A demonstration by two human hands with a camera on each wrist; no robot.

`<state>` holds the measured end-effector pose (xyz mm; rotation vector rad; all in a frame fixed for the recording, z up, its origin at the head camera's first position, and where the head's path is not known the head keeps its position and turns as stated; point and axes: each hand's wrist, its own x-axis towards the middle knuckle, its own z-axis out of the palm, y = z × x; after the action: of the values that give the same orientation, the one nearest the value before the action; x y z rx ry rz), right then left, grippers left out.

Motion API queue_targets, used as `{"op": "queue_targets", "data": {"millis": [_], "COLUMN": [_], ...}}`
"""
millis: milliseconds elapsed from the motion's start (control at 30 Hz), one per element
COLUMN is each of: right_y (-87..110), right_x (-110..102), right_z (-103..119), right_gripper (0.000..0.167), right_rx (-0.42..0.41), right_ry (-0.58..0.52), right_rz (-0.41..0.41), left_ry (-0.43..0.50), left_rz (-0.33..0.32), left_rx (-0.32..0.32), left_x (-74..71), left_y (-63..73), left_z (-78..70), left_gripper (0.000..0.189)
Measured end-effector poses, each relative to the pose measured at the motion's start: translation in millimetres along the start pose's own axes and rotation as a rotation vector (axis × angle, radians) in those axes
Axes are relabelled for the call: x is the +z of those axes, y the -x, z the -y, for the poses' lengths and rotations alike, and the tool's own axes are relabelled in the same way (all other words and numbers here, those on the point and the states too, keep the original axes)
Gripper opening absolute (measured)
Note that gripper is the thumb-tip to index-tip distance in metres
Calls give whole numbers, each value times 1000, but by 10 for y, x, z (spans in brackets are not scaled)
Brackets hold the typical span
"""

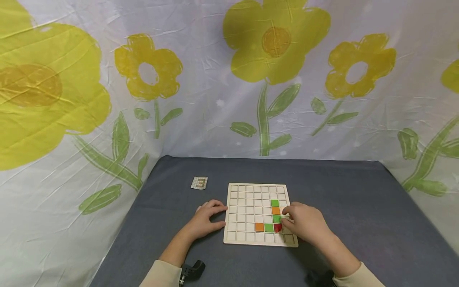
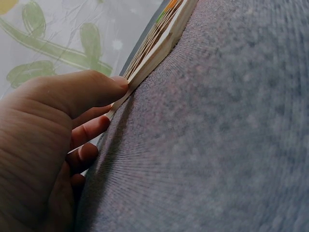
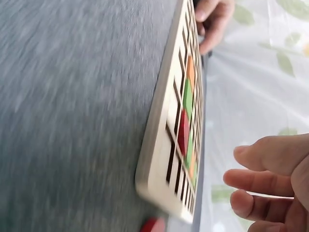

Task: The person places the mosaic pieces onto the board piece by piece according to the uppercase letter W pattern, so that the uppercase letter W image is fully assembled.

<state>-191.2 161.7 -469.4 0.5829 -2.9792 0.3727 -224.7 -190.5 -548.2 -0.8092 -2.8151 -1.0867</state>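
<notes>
A square wooden grid board (image 1: 242,237) lies on the table. Green (image 1: 274,203), orange (image 1: 275,210) and green (image 1: 276,219) tiles run down its right side to a red piece (image 1: 277,228). Left of the red piece sit another green tile (image 1: 268,227) and an orange tile (image 1: 259,227). My left hand (image 1: 208,218) touches the board's left edge with thumb and fingertips. Over the board's right side hovers my right hand (image 1: 306,223); in the right wrist view its thumb and fingers are apart, with nothing between them.
A small card (image 1: 199,183) with a grid pattern lies behind the board to the left. Beside the board's near corner, the right wrist view shows a red piece (image 3: 153,224) on the dark tablecloth (image 1: 340,191). A flower-printed curtain (image 1: 204,99) hangs around the table.
</notes>
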Motion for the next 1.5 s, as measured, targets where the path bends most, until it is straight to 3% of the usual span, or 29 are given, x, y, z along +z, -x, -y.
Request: {"op": "queue_targets", "data": {"millis": [633,1067,1267,1500], "right_y": [133,153,124,88], "right_x": [28,46,46,7], "right_z": [-556,-632,-632,-597], "right_gripper": [23,18,9,18], "right_rx": [222,234,259,230], "right_ry": [12,-21,-40,-38], "right_rz": [120,122,133,107], "left_ry": [17,19,16,16], "left_rz": [3,5,9,9], "left_rx": [-2,-6,-13,-24], "left_x": [26,15,5,-1], "left_y": [3,-6,-8,-7], "left_z": [33,22,1,-6], "left_gripper": [48,48,48,48]}}
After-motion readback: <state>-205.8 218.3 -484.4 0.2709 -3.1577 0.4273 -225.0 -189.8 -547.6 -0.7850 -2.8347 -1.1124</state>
